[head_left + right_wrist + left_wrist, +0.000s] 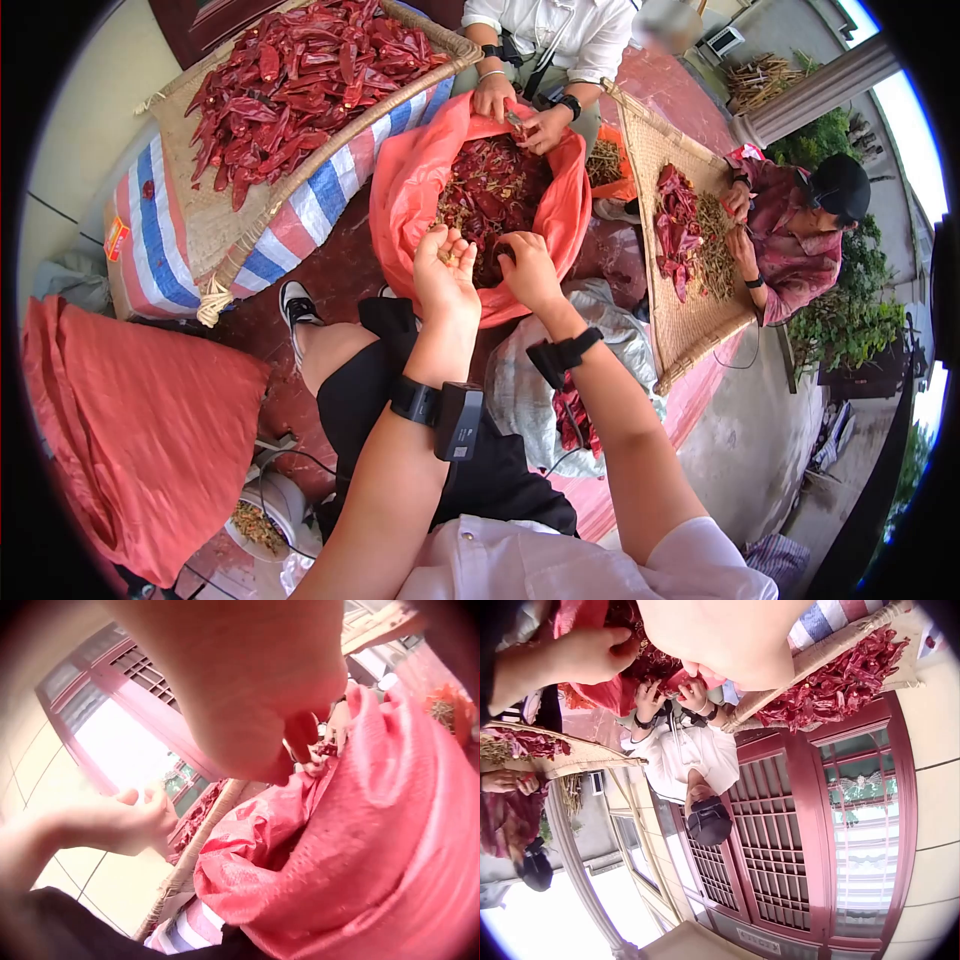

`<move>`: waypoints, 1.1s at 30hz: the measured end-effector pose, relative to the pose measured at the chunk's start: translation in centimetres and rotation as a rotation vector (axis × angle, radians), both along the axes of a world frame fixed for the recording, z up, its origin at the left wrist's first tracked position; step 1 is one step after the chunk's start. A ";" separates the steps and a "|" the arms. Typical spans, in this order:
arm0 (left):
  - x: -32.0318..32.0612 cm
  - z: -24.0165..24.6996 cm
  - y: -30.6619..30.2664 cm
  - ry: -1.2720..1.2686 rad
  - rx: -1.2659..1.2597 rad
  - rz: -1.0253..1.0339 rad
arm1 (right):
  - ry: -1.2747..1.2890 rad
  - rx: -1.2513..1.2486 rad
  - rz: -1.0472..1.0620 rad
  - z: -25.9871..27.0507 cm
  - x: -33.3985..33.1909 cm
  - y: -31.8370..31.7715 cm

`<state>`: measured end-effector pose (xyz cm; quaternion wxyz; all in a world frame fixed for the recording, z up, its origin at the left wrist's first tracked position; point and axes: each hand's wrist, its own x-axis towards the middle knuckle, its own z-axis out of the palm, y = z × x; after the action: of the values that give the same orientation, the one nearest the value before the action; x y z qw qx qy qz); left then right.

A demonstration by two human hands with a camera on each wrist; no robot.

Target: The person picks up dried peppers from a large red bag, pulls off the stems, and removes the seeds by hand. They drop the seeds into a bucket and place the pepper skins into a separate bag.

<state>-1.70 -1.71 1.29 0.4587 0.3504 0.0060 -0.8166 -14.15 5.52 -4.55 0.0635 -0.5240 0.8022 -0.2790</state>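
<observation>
A pink woven sack [400,215], its top spread wide, holds dried red chilies mixed with tan stems [490,190]. At its near rim my left hand [447,285] is turned palm up, fingers curled over a few small tan stems [447,258]. My right hand [530,268] reaches over the sack's near side, palm down, its fingers bent toward the chilies with a gap at the thumb. In the right wrist view that hand [255,690] hides most of the sack's mouth. Across the sack, another person's hands [520,115] work at the far rim.
A large woven tray [330,150] heaped with red chilies rests on a striped bag [165,230] to the left. On the right, a person in a cap sorts chilies and stems on another woven tray [690,340]. A white bucket [285,490] stands lower left.
</observation>
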 end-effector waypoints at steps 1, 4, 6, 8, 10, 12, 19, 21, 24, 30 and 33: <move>-0.1 -0.2 -0.1 0.003 -0.001 0.002 | -0.001 -0.003 0.008 -0.7 -0.2 -1.4; -0.4 -0.5 -0.3 -0.021 0.026 0.003 | -0.137 0.679 -0.181 -2.5 -0.7 -4.5; -0.4 -0.6 -0.2 -0.012 0.017 0.004 | -0.095 0.710 -0.170 -4.0 -0.7 -4.7; -0.5 -0.8 -0.3 0.001 0.017 -0.004 | -0.030 0.680 -0.169 -5.8 -1.1 -4.5; -0.6 -0.9 -0.2 -0.007 0.011 0.000 | -0.160 0.575 -0.175 -6.1 -2.0 -4.1; -0.7 -0.7 0.0 -0.021 0.013 -0.002 | -0.284 0.267 -0.223 -5.2 -2.0 -3.4; -0.9 -1.1 0.5 -0.097 0.014 -0.077 | -0.350 -0.034 -0.307 -0.7 -1.8 -1.7; -0.8 -1.3 0.7 -0.156 0.011 -0.148 | -0.334 -0.072 -0.309 0.6 -1.8 -1.5; -0.6 -2.5 1.2 -0.215 -0.002 -0.250 | -0.212 -0.073 -0.267 1.8 -2.1 -1.2; -0.2 -2.8 1.6 -0.260 -0.032 -0.306 | -0.159 -0.229 -0.198 4.7 -0.8 -1.2; -0.4 -3.3 1.6 -0.248 -0.150 -0.289 | -0.187 -0.237 -0.169 6.7 0.1 -0.6</move>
<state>-2.11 -0.11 -1.98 0.3588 0.4106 -0.1616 -0.8225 -14.09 4.90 2.12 0.0518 -0.4302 0.7954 -0.4237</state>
